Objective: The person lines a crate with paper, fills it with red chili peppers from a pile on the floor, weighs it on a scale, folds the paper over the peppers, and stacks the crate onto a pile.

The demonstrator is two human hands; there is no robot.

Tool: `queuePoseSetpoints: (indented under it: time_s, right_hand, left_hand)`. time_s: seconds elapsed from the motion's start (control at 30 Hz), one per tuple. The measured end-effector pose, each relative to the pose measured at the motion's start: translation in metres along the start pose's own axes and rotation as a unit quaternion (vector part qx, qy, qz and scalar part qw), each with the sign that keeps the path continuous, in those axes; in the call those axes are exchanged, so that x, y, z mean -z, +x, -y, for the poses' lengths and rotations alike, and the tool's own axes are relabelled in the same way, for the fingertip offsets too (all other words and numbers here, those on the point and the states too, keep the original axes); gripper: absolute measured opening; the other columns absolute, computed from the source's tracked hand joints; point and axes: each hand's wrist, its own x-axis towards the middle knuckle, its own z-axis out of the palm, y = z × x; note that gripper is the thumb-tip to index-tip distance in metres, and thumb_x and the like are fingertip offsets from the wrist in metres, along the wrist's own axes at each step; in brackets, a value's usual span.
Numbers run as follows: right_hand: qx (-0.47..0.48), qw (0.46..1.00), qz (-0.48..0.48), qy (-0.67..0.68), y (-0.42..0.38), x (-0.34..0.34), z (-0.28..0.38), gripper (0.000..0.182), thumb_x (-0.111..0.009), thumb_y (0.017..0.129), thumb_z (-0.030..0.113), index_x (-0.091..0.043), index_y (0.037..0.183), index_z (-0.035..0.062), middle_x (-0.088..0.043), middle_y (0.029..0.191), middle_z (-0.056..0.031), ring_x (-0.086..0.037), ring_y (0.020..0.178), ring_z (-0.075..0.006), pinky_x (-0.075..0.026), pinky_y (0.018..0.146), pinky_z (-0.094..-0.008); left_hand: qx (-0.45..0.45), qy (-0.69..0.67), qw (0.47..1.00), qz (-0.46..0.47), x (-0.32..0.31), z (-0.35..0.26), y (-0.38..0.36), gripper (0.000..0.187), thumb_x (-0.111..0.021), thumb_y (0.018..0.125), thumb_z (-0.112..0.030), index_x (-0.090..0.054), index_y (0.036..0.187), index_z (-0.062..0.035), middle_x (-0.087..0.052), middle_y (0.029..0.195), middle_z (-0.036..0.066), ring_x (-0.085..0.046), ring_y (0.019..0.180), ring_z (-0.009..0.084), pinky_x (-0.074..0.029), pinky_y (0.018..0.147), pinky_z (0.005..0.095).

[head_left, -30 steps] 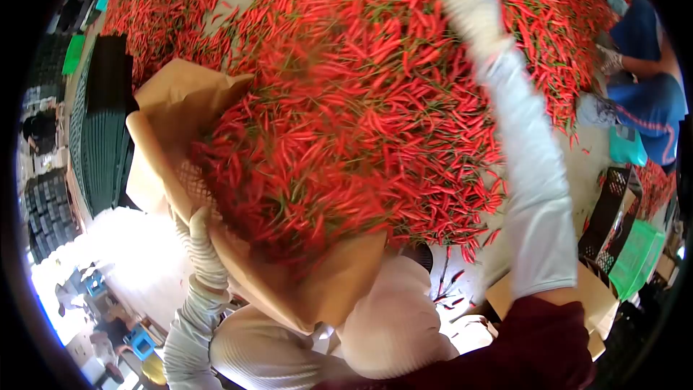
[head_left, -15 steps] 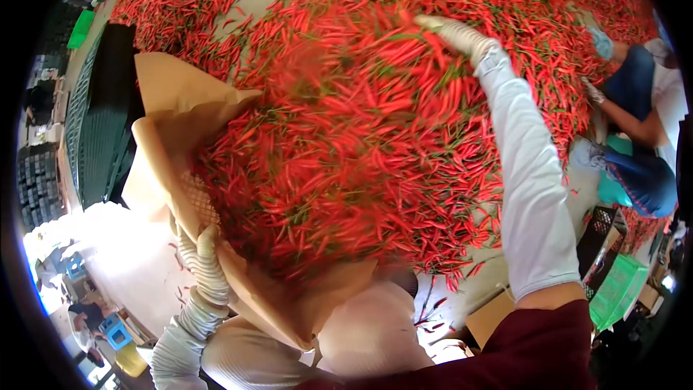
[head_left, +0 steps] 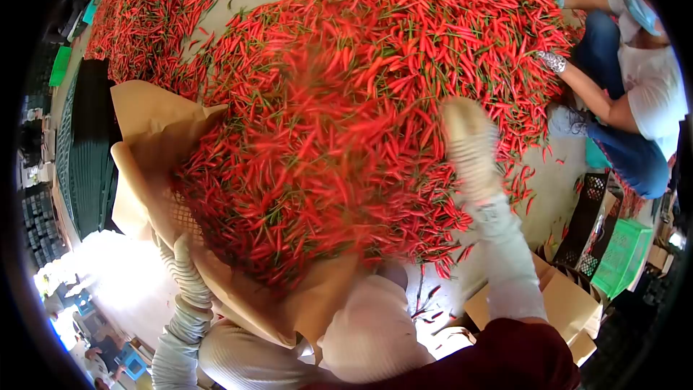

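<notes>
2 cream ribbed gloves (head_left: pixel 471 146) | 2 pale oversleeves (head_left: pixel 511 267) | maroon top (head_left: pixel 505 361) | pale trousers (head_left: pixel 372 336)

Before me, slender red chillies (head_left: pixel 404 65) lie partly inside crumpled brown paper (head_left: pixel 155 112); dark stacked plastic crates (head_left: pixel 90 152) stand left, a green plastic basket (head_left: pixel 622 256) right.

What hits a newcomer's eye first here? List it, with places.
Probably the mass of red chilies, filling the center and top. Next, the brown paper at left, its edge in the left hand. Then the crouching person at upper right.
</notes>
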Motion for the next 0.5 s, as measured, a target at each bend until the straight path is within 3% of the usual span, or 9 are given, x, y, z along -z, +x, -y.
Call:
queuePoseSetpoints:
  time_s: [0.03, 0.07, 0.1, 0.13, 0.2, 0.23, 0.3, 0.4, 0.5]
  right_hand:
    - [-0.152, 0.973, 0.095, 0.146, 0.002, 0.011, -0.044, 0.057, -0.056, 0.091, 0.047, -0.05, 0.128, 0.0048, -0.056, 0.116, -0.0127, -0.053, 0.101, -0.0231, -0.044, 0.088, -0.0356]
    - [-0.321, 0.901, 0.148, 0.252, 0.004, 0.022, -0.088, 0.077, -0.054, 0.089, 0.058, -0.036, 0.146, 0.0091, -0.046, 0.141, -0.0136, -0.05, 0.119, -0.0253, -0.042, 0.097, -0.038]
    - [-0.322, 0.9, 0.151, 0.251, 0.009, 0.015, -0.126, 0.077, -0.054, 0.089, 0.058, -0.036, 0.146, 0.0091, -0.046, 0.141, -0.0136, -0.05, 0.119, -0.0253, -0.042, 0.097, -0.038]
    - [-0.26, 0.923, 0.18, 0.222, 0.015, 0.004, -0.16, 0.085, -0.052, 0.087, 0.064, -0.028, 0.149, 0.011, -0.037, 0.148, -0.0124, -0.044, 0.126, -0.0269, -0.039, 0.101, -0.0401]
    - [-0.342, 0.897, 0.178, 0.215, 0.022, -0.013, -0.094, 0.1, -0.05, 0.081, 0.074, -0.017, 0.153, 0.0136, -0.025, 0.155, -0.011, -0.034, 0.135, -0.0291, -0.035, 0.106, -0.0428]
    - [-0.311, 0.904, 0.139, 0.26, 0.02, -0.022, -0.084, 0.099, -0.051, 0.08, 0.075, -0.022, 0.151, 0.0121, -0.032, 0.151, -0.011, -0.039, 0.129, -0.0284, -0.037, 0.103, -0.0422]
    - [-0.297, 0.882, 0.194, 0.31, 0.034, -0.029, -0.108, 0.097, -0.053, 0.08, 0.072, -0.028, 0.149, 0.0095, -0.038, 0.146, -0.0114, -0.043, 0.124, -0.0249, -0.038, 0.101, -0.0417]
    - [-0.293, 0.886, 0.2, 0.3, 0.031, -0.038, -0.122, 0.095, -0.053, 0.081, 0.072, -0.029, 0.149, 0.0095, -0.039, 0.145, -0.0111, -0.043, 0.123, -0.0243, -0.038, 0.1, -0.0412]
    - [-0.288, 0.893, 0.2, 0.283, 0.026, -0.049, -0.124, 0.094, -0.053, 0.081, 0.071, -0.029, 0.148, 0.0095, -0.04, 0.144, -0.0109, -0.044, 0.122, -0.0238, -0.038, 0.1, -0.0406]
  left_hand:
    - [-0.001, 0.0, 1.0, -0.002, 0.0, 0.002, 0.0, 0.063, -0.062, 0.079, -0.023, -0.042, 0.136, -0.0059, -0.046, 0.107, 0.001, -0.042, 0.094, 0.013, -0.039, 0.088, 0.0263]
    - [-0.003, 0.0, 1.0, -0.005, -0.001, 0.004, 0.0, 0.064, -0.062, 0.079, -0.023, -0.041, 0.137, -0.0056, -0.046, 0.109, 0.001, -0.043, 0.095, 0.0134, -0.038, 0.089, 0.0267]
    - [-0.02, 0.005, 1.0, -0.008, -0.003, 0.003, 0.0, 0.064, -0.062, 0.079, -0.023, -0.041, 0.137, -0.0054, -0.046, 0.109, 0.001, -0.043, 0.095, 0.0135, -0.038, 0.09, 0.027]
    - [-0.027, 0.011, 1.0, -0.011, -0.006, 0.001, 0.0, 0.064, -0.062, 0.079, -0.023, -0.041, 0.137, -0.0053, -0.046, 0.11, 0.001, -0.043, 0.095, 0.0135, -0.038, 0.09, 0.0271]
    - [-0.033, 0.021, 0.999, -0.02, -0.011, -0.001, 0.001, 0.062, -0.061, 0.079, -0.023, -0.042, 0.136, -0.0051, -0.046, 0.108, 0.001, -0.044, 0.094, 0.0135, -0.038, 0.09, 0.0277]
    - [-0.026, 0.028, 0.999, -0.02, -0.01, -0.002, -0.001, 0.061, -0.061, 0.08, -0.022, -0.042, 0.135, -0.005, -0.046, 0.107, 0.001, -0.044, 0.093, 0.0135, -0.038, 0.09, 0.0282]
    - [0.0, 0.072, 0.997, 0.008, 0.008, 0.007, 0.005, 0.054, -0.06, 0.079, -0.021, -0.045, 0.129, -0.0058, -0.045, 0.099, 0.0, -0.043, 0.088, 0.0114, -0.038, 0.085, 0.0265]
    - [-0.019, 0.05, 0.999, -0.009, 0.001, 0.012, 0.006, 0.045, -0.061, 0.078, -0.02, -0.048, 0.12, -0.0078, -0.042, 0.088, -0.003, -0.038, 0.08, 0.0084, -0.036, 0.076, 0.0226]
    - [-0.022, 0.048, 0.999, -0.004, -0.002, 0.007, 0.003, 0.048, -0.061, 0.078, -0.019, -0.048, 0.123, -0.0074, -0.042, 0.089, -0.003, -0.038, 0.08, 0.0085, -0.036, 0.076, 0.0223]
